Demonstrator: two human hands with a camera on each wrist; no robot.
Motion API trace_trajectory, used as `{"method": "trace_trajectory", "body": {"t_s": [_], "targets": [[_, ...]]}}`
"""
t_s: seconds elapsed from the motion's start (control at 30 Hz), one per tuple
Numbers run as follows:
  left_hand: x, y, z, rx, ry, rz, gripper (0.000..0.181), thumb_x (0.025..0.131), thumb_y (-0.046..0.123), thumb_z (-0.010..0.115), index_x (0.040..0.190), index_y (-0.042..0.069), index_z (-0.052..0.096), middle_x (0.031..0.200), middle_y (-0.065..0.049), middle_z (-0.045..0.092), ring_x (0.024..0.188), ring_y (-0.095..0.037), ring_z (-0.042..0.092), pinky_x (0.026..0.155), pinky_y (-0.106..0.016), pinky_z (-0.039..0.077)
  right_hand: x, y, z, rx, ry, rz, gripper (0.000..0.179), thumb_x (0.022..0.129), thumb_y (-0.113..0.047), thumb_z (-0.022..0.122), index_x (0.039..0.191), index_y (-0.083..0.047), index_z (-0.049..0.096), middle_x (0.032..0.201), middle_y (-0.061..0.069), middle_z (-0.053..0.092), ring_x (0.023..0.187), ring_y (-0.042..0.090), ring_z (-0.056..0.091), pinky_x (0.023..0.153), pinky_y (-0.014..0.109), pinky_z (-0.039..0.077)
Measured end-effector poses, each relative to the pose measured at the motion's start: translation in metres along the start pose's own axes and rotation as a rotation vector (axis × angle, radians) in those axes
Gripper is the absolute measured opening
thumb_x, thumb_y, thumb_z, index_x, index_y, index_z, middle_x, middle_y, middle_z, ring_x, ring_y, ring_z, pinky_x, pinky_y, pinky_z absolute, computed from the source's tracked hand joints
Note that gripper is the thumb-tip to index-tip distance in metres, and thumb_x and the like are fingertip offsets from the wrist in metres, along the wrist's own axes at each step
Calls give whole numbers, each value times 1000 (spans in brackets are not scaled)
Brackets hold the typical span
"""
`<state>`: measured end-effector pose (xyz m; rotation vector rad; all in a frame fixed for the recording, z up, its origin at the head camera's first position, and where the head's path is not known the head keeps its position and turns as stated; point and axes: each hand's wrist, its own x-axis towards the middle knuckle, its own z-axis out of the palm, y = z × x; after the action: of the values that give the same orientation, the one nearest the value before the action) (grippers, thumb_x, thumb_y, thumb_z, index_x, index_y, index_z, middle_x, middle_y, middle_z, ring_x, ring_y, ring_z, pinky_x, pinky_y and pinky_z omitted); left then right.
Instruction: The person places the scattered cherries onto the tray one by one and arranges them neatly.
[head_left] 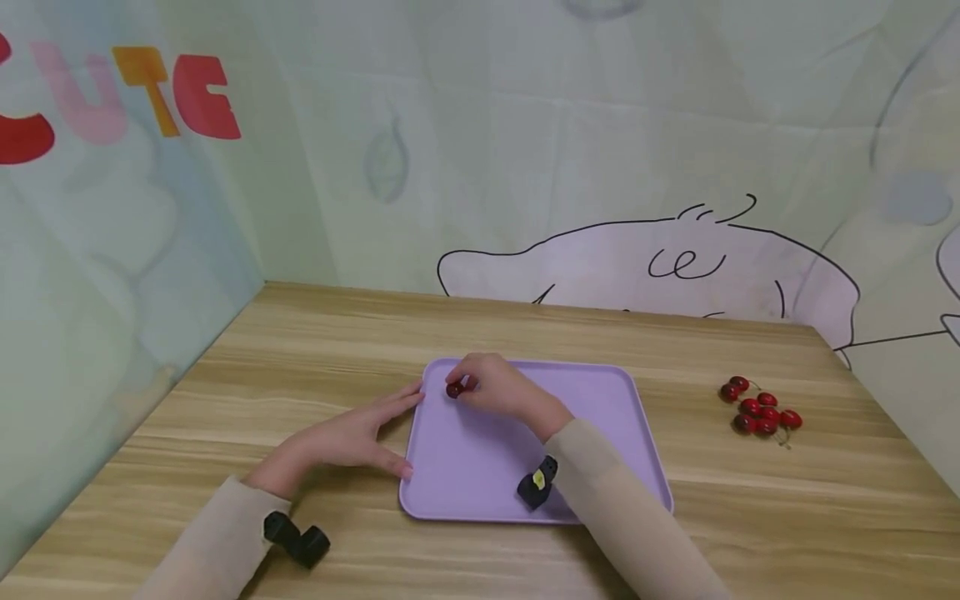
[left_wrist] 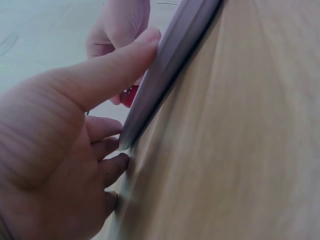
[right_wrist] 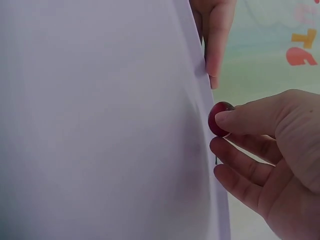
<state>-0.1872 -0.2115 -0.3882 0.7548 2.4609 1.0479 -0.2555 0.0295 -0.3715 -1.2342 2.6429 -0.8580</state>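
A dark red cherry (head_left: 454,390) is pinched between the thumb and fingers of my right hand (head_left: 498,388), over the far left corner of a purple tray (head_left: 517,467). In the right wrist view the cherry (right_wrist: 218,120) shows between thumb and fingertips, close to the tray's rim (right_wrist: 220,200). My left hand (head_left: 352,437) rests at the tray's left edge with fingers spread, its thumb and fingertips touching the rim. The left wrist view shows the left thumb (left_wrist: 120,70) lying along the tray's edge (left_wrist: 160,70), with the red cherry (left_wrist: 129,96) beyond it.
Several red cherries (head_left: 767,413), some with stems, lie in a cluster on the wooden table (head_left: 330,333) to the right of the tray. A printed cloth (head_left: 480,167) hangs behind the table and along its left side.
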Motion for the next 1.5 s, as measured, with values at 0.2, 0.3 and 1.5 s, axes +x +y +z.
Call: {"method": "trace_trajectory", "body": {"t_s": [0.2, 0.3, 1.5], "targets": [[1, -1, 1, 0, 3, 8, 104, 75, 38, 82, 152, 0, 23, 161, -18, 8, 146, -41, 7, 114, -61, 12, 2, 4, 5, -1, -17, 18, 24, 83, 4, 66, 107, 1, 71, 100, 10, 70, 90, 22, 65, 79, 21, 51], [2, -2, 2, 0, 7, 17, 104, 75, 38, 82, 151, -1, 23, 161, -18, 9, 146, -41, 7, 114, -61, 13, 3, 4, 6, -13, -19, 13, 24, 83, 3, 67, 107, 1, 71, 100, 10, 70, 91, 21, 65, 80, 22, 51], [1, -1, 1, -5, 5, 12, 103, 75, 38, 82, 151, 0, 24, 161, -16, 9, 145, -44, 5, 113, -64, 11, -1, 0, -2, -49, -6, 60, 30, 84, 0, 65, 113, -1, 68, 107, 10, 68, 93, 22, 64, 80, 28, 52]]}}
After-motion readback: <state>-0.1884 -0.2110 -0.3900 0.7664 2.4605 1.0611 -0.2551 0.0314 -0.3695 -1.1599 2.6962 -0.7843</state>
